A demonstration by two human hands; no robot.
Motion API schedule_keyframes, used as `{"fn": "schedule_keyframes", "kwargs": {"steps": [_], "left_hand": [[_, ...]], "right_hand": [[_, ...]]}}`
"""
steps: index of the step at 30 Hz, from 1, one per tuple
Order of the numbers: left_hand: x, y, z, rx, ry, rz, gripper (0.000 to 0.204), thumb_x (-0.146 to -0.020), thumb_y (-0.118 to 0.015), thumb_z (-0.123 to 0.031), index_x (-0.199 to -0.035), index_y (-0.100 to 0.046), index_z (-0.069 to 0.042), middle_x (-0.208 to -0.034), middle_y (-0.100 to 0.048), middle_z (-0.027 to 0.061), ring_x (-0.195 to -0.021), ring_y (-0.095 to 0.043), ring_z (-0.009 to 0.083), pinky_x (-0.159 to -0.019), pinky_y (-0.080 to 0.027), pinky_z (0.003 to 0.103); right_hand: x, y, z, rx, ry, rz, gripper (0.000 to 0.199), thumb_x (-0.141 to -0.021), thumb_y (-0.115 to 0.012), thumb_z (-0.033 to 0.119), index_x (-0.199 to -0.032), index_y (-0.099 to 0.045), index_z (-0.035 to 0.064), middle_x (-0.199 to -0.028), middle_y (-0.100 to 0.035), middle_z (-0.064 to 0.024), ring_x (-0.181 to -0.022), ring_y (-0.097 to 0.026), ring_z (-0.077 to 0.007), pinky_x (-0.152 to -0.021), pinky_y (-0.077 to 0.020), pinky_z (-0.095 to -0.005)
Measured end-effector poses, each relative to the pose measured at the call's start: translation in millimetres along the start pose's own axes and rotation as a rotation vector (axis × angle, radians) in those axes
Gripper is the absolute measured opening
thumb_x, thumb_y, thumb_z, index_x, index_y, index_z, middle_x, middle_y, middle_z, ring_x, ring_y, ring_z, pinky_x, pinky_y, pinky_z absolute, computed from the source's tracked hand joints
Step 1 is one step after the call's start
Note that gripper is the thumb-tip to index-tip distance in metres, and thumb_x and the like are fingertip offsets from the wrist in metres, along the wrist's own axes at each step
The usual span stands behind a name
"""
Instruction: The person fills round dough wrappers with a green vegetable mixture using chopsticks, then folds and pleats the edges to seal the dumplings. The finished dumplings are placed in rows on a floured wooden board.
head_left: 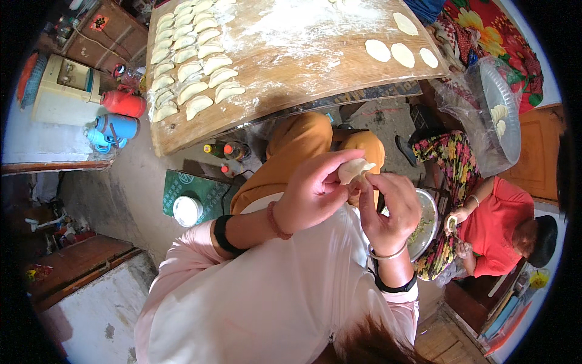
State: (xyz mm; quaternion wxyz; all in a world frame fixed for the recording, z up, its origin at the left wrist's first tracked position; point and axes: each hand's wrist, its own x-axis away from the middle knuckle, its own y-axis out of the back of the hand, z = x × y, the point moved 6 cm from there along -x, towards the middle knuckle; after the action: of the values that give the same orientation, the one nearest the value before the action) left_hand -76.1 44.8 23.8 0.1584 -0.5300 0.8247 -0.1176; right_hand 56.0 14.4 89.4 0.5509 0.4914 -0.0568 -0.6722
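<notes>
Between my two hands, above my lap, is a pale dumpling (354,170) with its edge pinched by my fingers. My left hand (316,189) cups it from the left, fingers curled round it. From the right, the thumb and forefinger of my right hand (391,209) press on its edge. The fingers partly hide the dumpling, so I cannot tell how much of its rim is sealed. Beyond my knees, rows of finished dumplings (192,91) lie at the left of the floured wooden board (279,73). Several flat round wrappers (402,55) rest at its right.
Close by my right side stands a metal bowl of filling (424,224). A person in red (500,224) sits at the right, holding another dumpling. Bottles (235,151) and a green box (188,189) with a white container are on the left floor. A plastic-wrapped tray (500,115) stands right.
</notes>
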Motion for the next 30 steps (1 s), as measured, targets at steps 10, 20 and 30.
{"fn": "schedule_keyframes", "kwargs": {"steps": [10, 20, 30], "left_hand": [[4, 0, -8, -0.325, -0.132, -0.038, 0.061, -0.078, -0.055, 0.016, -0.135, -0.053, -0.005, -0.117, -0.061, 0.0119, -0.094, -0.063, 0.0192, -0.070, -0.055, 0.026], [7, 2, 10, 0.231, 0.177, 0.002, 0.050, -0.091, -0.053, 0.011, -0.138, -0.045, 0.000, -0.117, -0.059, 0.0074, -0.102, -0.063, 0.0135, -0.085, -0.055, 0.027], [-24, 40, -23, -0.025, 0.135, -0.142, 0.036, -0.095, -0.061, -0.003, -0.130, -0.052, 0.001, -0.102, -0.063, 0.0073, -0.083, -0.066, 0.0103, -0.071, -0.056, 0.025]], "right_hand": [[-4, -4, 5, 0.068, 0.019, 0.004, 0.024, -0.069, -0.074, -0.003, -0.091, -0.066, 0.0026, -0.083, -0.066, -0.0104, -0.070, -0.064, -0.0287, -0.064, -0.0507, -0.0367], [0, 3, -1, -0.023, -0.161, -0.049, 0.018, -0.072, -0.074, -0.003, -0.087, -0.066, 0.0012, -0.080, -0.066, -0.0120, -0.070, -0.065, -0.0280, -0.065, -0.0527, -0.0345], [31, 23, -80, 0.069, -0.366, -0.135, 0.008, -0.085, -0.070, 0.000, -0.082, -0.062, 0.0002, -0.075, -0.063, -0.0097, -0.065, -0.059, -0.0207, -0.063, -0.0489, -0.0314]]}}
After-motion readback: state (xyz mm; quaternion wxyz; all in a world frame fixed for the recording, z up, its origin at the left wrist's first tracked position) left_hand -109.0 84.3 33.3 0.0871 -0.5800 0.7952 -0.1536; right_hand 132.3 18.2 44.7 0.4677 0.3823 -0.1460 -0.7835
